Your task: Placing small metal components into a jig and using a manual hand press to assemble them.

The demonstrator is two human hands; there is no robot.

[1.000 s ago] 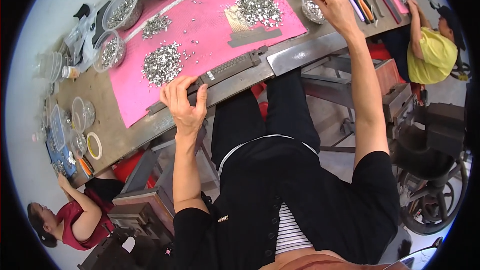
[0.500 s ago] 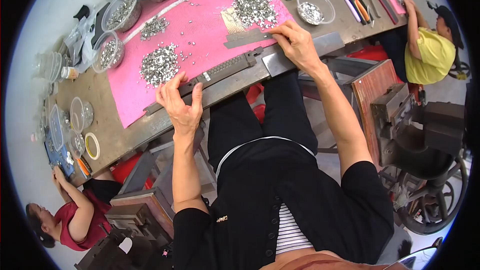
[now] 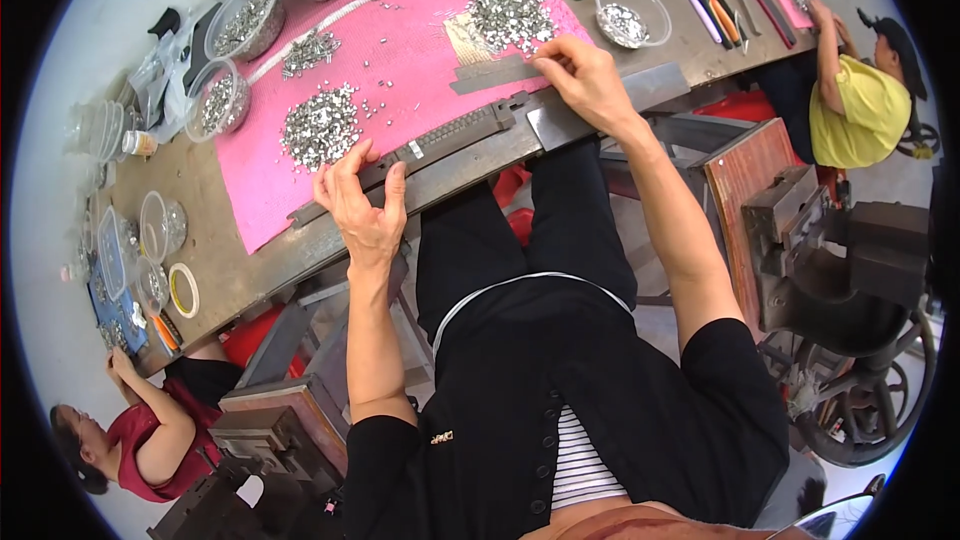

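A long dark metal bar [image 3: 460,135] with a row of small slots lies along the near table edge. My left hand [image 3: 362,210] curls over its left part, fingers on the far side and thumb on the near side. Beyond the bar's right end, my right hand [image 3: 585,85] has thumb and forefinger pinched together by the end of a flat grey metal strip [image 3: 495,74]. Whatever lies between those fingertips is too small to make out. Small silvery metal pieces form a pile [image 3: 320,127] near my left hand and another pile [image 3: 510,15] beyond the strip.
A pink mat [image 3: 410,50] covers much of the table. Clear tubs [image 3: 217,102] of metal pieces stand left; a round tub [image 3: 632,15] and hand tools [image 3: 718,5] lie right. A flat metal plate [image 3: 560,125] sits at the front edge. Two people [image 3: 858,105] work at either side.
My right hand has shifted slightly, its fingertips still by the strip's end. My left hand stays in place on the bar.
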